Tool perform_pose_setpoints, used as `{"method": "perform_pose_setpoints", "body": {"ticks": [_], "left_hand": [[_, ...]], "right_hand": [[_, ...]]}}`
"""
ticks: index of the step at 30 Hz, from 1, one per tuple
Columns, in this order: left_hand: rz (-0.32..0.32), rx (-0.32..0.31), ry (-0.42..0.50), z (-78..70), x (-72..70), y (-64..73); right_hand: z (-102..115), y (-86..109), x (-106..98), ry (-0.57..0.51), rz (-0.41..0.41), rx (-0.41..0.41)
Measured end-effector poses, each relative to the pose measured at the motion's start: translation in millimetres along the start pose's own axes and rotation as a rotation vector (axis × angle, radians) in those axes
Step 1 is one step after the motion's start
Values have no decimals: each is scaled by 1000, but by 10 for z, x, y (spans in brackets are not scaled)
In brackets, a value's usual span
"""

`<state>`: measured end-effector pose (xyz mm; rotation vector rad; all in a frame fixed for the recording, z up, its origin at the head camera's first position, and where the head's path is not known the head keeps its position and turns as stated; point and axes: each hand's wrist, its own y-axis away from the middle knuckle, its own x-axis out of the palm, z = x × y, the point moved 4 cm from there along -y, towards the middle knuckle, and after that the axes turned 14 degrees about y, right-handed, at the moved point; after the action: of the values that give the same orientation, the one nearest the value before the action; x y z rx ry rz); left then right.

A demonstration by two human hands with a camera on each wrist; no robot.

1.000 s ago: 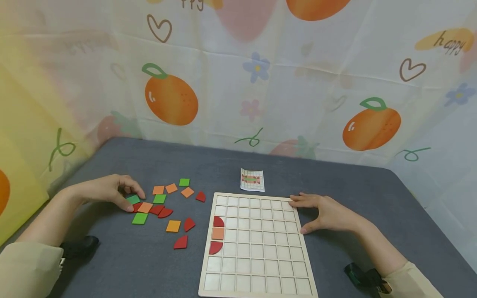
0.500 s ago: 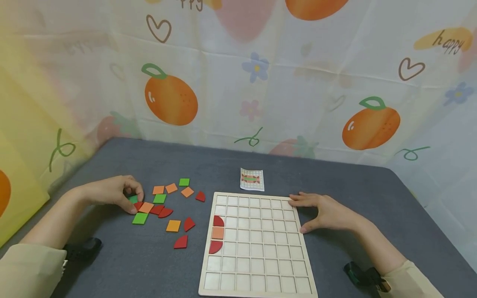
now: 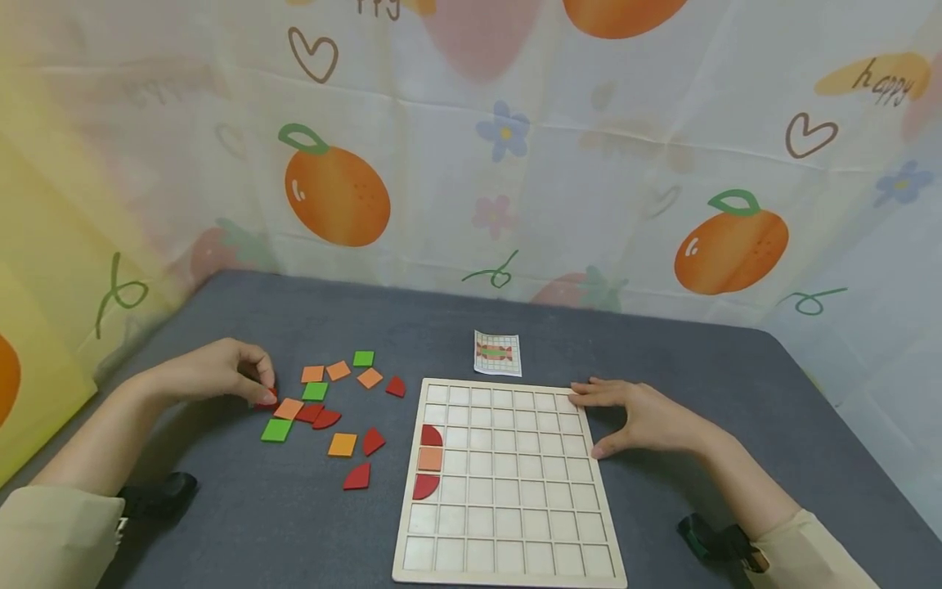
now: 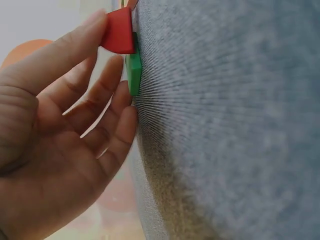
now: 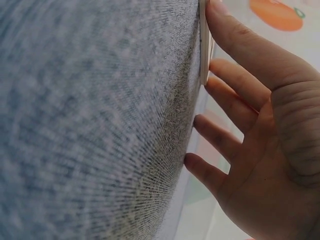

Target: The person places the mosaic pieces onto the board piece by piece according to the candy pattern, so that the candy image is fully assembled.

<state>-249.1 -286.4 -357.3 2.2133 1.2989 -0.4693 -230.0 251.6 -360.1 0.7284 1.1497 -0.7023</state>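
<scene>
My left hand [image 3: 228, 372] pinches a red quarter-circle tile [image 4: 119, 32] between thumb and fingers, left of the loose tiles. A green tile [image 4: 133, 72] lies just beyond it in the left wrist view; the hand hides it in the head view. An orange square tile [image 3: 289, 409] and another green square tile [image 3: 276, 430] lie close by. My right hand [image 3: 648, 421] rests on the right edge of the pale gridded board [image 3: 508, 495], thumb and fingers spread along it. In the board's left column sit two red quarter-circles [image 3: 425, 487] with an orange square [image 3: 430, 459] between them.
A small printed card [image 3: 498, 353] with a coloured grid picture lies behind the board. Between left hand and board are scattered several loose tiles, including a yellow-orange square [image 3: 342, 445] and a red quarter-circle [image 3: 357, 476]. The grey table [image 3: 397, 315] meets a patterned cloth backdrop.
My left hand has taken hold of the red tile and drawn it slightly up and left, away from the orange square. The green tile beside it is now hidden. My right hand stays put.
</scene>
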Motion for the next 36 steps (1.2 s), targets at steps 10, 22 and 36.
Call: {"method": "perform_pose_setpoints", "body": {"ticks": [10,22,36], "left_hand": [[-139,79,55,-205,45,1],[89,198,174,-672,593,-158],[217,251,278,-1023,1099,-217]], "right_hand": [[2,-7,9,-10,7,4],[-11,-36,17,-17,8,-4],[-18,-11,17,-5,1,4]]}}
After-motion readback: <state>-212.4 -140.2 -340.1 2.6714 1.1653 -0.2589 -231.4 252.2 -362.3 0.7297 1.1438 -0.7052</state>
